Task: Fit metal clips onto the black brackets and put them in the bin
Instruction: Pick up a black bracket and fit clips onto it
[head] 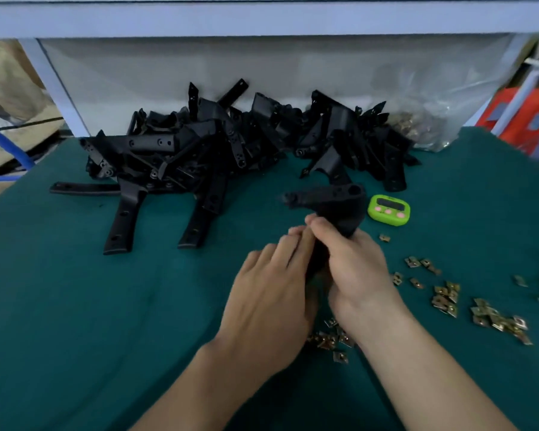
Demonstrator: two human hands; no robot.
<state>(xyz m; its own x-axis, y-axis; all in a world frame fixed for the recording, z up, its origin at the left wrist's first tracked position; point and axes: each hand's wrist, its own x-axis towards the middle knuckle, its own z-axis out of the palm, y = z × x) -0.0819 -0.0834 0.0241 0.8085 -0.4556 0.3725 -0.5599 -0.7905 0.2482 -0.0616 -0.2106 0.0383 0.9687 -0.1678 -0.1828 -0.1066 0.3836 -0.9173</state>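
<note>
I hold one black bracket (330, 200) above the green table mat, its upper arm pointing left. My right hand (352, 269) grips its lower part, fingers curled round it. My left hand (271, 293) lies against the bracket's left side, fingers fairly straight and touching it; whether a clip sits under them is hidden. A big heap of black brackets (218, 150) fills the back of the table. Loose brass-coloured metal clips (445, 297) are scattered at the right, and more clips (333, 340) lie under my wrists.
A lime-green timer (389, 210) stands just right of the held bracket. A clear plastic bag of clips (417, 126) leans at the back right. A white shelf frame (59, 88) borders the table's far side. Cardboard boxes sit off the left edge.
</note>
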